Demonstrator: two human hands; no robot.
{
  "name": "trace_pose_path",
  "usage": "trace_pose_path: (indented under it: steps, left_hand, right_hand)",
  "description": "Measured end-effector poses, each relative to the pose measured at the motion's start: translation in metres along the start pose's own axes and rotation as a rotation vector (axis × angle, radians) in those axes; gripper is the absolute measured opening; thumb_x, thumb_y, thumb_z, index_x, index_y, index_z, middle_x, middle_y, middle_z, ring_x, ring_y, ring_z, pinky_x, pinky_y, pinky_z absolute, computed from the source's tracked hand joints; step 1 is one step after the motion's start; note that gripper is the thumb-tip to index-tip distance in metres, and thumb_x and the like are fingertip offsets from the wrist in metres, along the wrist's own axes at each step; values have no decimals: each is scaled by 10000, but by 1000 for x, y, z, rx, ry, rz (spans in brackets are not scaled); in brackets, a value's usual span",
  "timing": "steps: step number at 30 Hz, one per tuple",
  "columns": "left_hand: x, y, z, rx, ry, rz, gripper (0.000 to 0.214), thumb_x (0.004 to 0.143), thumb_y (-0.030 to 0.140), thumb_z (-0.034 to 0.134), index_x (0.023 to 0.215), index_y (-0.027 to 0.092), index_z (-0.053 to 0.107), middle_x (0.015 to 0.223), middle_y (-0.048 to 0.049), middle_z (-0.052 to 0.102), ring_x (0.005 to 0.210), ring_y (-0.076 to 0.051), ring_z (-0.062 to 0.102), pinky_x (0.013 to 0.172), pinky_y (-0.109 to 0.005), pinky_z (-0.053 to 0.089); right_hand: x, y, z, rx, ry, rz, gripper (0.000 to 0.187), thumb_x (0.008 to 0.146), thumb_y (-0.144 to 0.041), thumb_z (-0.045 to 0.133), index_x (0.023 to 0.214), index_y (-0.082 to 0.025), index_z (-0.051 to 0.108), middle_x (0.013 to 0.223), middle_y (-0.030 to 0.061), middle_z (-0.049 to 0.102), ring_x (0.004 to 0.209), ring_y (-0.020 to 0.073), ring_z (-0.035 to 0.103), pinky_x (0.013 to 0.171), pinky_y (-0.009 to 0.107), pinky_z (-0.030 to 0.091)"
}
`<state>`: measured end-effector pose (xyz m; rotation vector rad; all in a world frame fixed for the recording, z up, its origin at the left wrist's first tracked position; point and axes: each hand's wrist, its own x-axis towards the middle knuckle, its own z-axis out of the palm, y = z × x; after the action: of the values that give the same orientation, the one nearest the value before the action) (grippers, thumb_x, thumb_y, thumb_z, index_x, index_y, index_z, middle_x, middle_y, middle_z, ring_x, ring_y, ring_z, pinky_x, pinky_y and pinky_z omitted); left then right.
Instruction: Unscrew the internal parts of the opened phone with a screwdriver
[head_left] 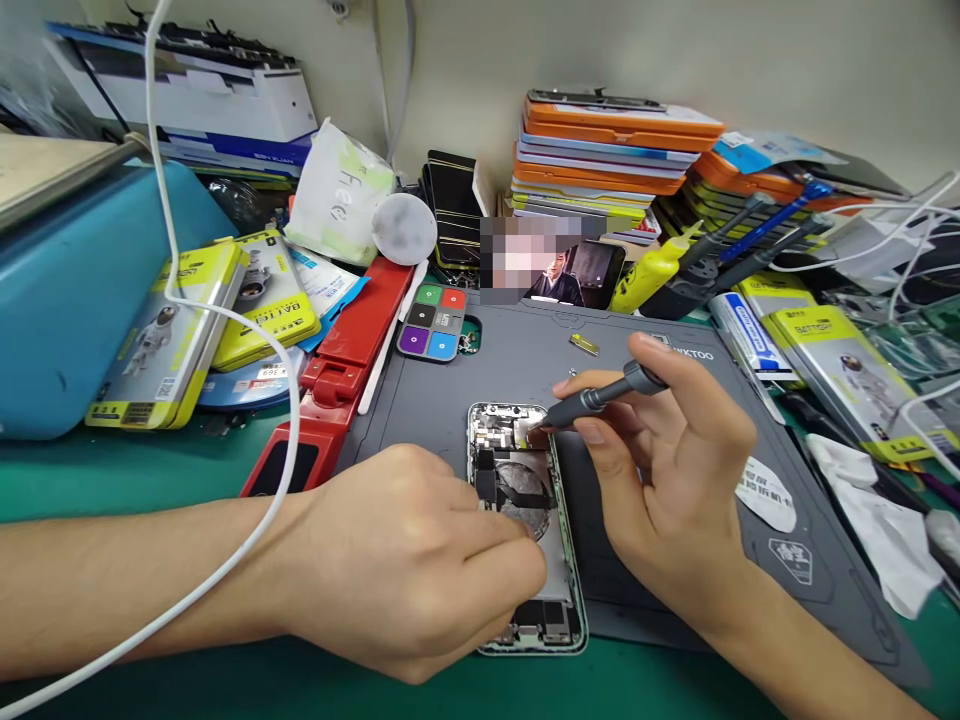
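Note:
An opened smartphone [559, 572] lies on the mat with its inner boards, flex cables and a round coil area exposed. My right hand [667, 460] grips a dark grey precision screwdriver [589, 403] between thumb and fingers, index finger on its rear end. The driver slants down to the left, its tip at the upper inside part of the phone. My left hand [420, 565] is closed over the phone's middle and lower left side, knuckles up. Its fingertips are mostly hidden, so what they pinch, if anything, cannot be made out.
A white cable [289, 400] hangs across my left forearm. On the grey mat [420, 420] lie a coloured screw tray [431, 325] and a small yellowish piece [584, 344]. Battery boxes [169, 340], a red tool [349, 340], stacked orange cases [615, 130] and a pen holder [694, 275] surround it.

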<state>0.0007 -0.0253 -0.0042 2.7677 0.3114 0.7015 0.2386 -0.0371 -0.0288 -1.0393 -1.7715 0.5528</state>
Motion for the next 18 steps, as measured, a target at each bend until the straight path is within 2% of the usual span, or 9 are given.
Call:
trace_pose_path:
  steps: [11,15,18]
  left_hand:
    - [2,-1,0,-31,-35,-17,231,998,113,583,857,139,764,925,-58,840,542,-177,611,415,-411,359]
    - [1,-2,0,-22,-30,-6,234,1007,107,569,843,154,730,840,-47,802,549,-171,613,439,-400,335]
    - [-2,-2,0,-6,-39,0,226,1024,119,565,857,166,710,796,-33,770,563,-172,617,461,-395,340]
  right_hand:
    - [-1,1,-1,-16,-16,4,720,1072,-113,601,1623,-523,384,1563,42,607,1180,237,719,920,459,675]
    - [1,4,-5,-111,-72,-129,828,1015,-70,683,1654,-498,380,1592,3,629,1174,240,730,948,458,676]
    - [5,1,-8,-200,-100,-264,857,993,-30,691,1696,-406,375,1621,18,627,1227,261,732,966,459,679]
